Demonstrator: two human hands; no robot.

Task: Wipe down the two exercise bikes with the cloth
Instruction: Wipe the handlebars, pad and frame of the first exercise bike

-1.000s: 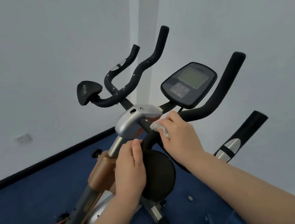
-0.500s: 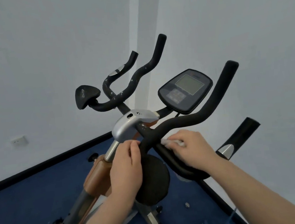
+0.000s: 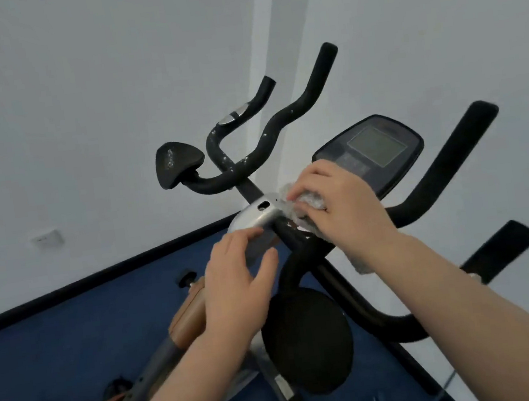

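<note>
An exercise bike stands below me, with black foam handlebars point(image 3: 283, 121), a silver stem cap point(image 3: 253, 216) and a dark console point(image 3: 380, 149). My right hand point(image 3: 340, 204) grips a crumpled white cloth point(image 3: 305, 203) and presses it against the right side of the silver cap, just below the console. A bit of cloth also hangs under that wrist. My left hand point(image 3: 238, 286) rests on the stem just under the cap, its fingers nearly straight. The frames show only one bike.
A round black pad point(image 3: 306, 338) sits below the handlebars. The orange-brown frame point(image 3: 188, 319) slopes down to the lower left over blue carpet point(image 3: 73, 333). Another black grip point(image 3: 502, 247) sticks out at right. White walls with a black skirting close in behind.
My right hand has carried the cloth from the lower right handlebar tube up to the silver cap beside the console. My left hand has loosened on the stem, its fingers straighter.
</note>
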